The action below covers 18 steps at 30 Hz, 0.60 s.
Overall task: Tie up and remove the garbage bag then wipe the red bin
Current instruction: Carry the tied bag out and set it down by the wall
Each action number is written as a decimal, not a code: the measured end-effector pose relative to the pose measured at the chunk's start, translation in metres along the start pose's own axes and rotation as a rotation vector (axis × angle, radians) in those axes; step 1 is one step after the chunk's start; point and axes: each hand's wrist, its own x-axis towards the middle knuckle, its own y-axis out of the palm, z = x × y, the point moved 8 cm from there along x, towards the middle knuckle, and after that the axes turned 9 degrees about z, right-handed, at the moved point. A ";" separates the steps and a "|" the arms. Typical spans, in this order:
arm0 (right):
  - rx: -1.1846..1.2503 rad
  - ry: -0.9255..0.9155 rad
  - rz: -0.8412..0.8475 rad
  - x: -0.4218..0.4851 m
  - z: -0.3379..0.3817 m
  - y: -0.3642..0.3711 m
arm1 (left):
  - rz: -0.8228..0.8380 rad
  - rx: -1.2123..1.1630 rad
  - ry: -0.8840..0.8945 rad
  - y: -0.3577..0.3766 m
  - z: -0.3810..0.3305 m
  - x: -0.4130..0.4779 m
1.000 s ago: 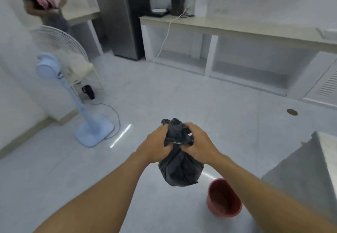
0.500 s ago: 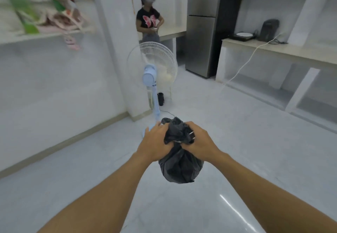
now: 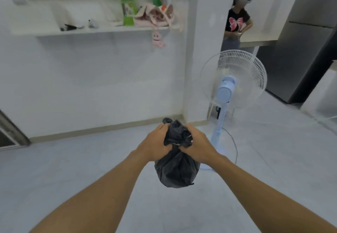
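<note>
A black garbage bag hangs in the air in front of me, bunched at its neck, its full bottom drooping below my hands. My left hand grips the gathered neck from the left. My right hand grips it from the right, fingers closed into the plastic. The two hands almost touch. Crumpled plastic sticks up above my fists. The red bin is out of view.
A pale blue standing fan stands just right of the bag, its cord trailing on the floor. A person stands behind it by a counter. A grey fridge is at far right. A wall shelf holds bottles and cloths.
My view has swung to the left: the red bin and the right counter left the frame, the shelf wall came in. Both hands have kept the same grip on the bag.
</note>
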 end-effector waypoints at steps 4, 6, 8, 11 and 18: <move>0.012 -0.045 0.085 0.079 -0.006 0.018 | -0.029 -0.032 -0.112 -0.031 0.055 0.030; 0.003 -0.061 0.122 0.118 -0.008 0.025 | -0.060 -0.048 -0.168 -0.045 0.081 0.044; -0.001 -0.072 0.148 0.153 -0.011 0.032 | -0.082 -0.054 -0.209 -0.058 0.105 0.058; 0.003 -0.088 0.185 0.204 -0.017 0.044 | -0.098 -0.065 -0.241 -0.075 0.143 0.084; 0.007 -0.042 0.176 0.322 -0.055 0.069 | -0.056 -0.063 -0.243 -0.105 0.240 0.167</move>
